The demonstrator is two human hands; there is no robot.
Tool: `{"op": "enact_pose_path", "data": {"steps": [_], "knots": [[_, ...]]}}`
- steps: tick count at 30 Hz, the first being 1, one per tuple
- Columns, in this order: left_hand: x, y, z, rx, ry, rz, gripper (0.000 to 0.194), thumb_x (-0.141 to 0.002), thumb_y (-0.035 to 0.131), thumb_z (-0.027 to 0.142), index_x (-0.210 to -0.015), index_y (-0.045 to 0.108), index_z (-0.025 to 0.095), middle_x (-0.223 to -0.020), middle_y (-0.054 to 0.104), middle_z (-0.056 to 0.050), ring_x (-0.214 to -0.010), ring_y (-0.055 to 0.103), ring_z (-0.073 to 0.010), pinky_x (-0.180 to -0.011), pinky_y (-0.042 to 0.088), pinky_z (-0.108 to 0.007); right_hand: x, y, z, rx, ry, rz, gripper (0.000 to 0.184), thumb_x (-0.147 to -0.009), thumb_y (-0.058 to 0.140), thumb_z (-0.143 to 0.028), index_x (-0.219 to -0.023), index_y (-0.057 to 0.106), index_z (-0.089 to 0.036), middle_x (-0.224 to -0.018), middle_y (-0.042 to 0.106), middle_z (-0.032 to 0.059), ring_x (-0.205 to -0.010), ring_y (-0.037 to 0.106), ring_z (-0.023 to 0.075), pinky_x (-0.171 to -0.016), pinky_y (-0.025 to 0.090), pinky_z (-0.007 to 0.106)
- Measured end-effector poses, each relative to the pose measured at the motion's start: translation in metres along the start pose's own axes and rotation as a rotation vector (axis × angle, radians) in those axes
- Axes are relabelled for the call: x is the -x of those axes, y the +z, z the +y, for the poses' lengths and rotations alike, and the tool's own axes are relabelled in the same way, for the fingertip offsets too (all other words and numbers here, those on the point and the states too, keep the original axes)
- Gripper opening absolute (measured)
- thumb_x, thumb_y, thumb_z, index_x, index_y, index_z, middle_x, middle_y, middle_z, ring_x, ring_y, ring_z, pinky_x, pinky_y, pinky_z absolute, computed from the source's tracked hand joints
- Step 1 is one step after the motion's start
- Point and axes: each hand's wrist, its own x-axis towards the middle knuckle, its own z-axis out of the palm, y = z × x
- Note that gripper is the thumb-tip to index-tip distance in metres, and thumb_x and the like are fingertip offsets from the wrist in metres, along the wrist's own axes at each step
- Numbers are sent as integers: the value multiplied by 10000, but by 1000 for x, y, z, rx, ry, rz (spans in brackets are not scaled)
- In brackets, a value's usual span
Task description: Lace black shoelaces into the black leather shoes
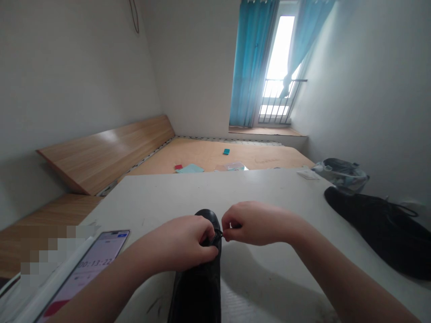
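Two hands pinch shut: my left hand (pixel 177 244) and my right hand (pixel 251 222) both hold the thin lace (pixel 218 233) of a black leather shoe (pixel 198 291), near the front edge of the tabletop (pixel 168 197). Another black shoe (pixel 377 229) lies by the right edge.

Left forearm (pixel 101 287) bare at lower left, right forearm (pixel 350 282) bare at lower right (smooth skin); left hand (pixel 178 242), right hand (pixel 256 222) rounded, short-fingered.

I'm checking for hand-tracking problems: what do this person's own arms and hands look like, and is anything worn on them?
The left hand and right hand are bare, with no gloves or rings in view. The left forearm and right forearm are bare too, with no sleeve, watch, bracelet, cable or marking showing.
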Motion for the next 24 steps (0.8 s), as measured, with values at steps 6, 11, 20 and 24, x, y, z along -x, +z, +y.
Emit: {"op": "enact_pose_path", "data": {"steps": [6, 11, 20, 24], "knots": [[0, -5, -2, 74, 28, -71, 209, -763, 538, 400, -718, 619, 213, -582, 498, 52, -525, 434, -129, -452, 262, -250, -6, 4, 5, -102, -90, -109, 182, -773, 559, -252, -803, 731, -204, -669, 657, -9, -566, 517, 119, -500, 317, 239], [-1, -7, -3, 107, 70, -78, 316, -845, 423, 363, -814, 700, 214, -634, 571, 22, -563, 486, -148, -497, 300, -250, -9, 11, 2, -162, -82, -98, 145, -755, 543, -207, -672, 660, -195, -579, 587, -16, -530, 501, 126, -493, 325, 247], [-1, 2, -1, 78, 96, -2, 154, -743, 517, 268, -643, 625, 221, -541, 473, 50, -514, 406, -133, -454, 234, -250, -19, 18, 9, -321, -68, -265, 255, -815, 539, -228, -567, 571, -176, -585, 630, -15, -562, 588, 119, -543, 416, 228], [-1, -5, -1, 76, 68, 76, 233, -817, 481, 321, -639, 583, 211, -579, 522, 37, -552, 458, -148, -486, 264, -258, -14, 12, 11, -307, -70, -152, 247, -845, 548, -306, -651, 622, -172, -654, 662, 11, -582, 569, 129, -534, 396, 244]]}}
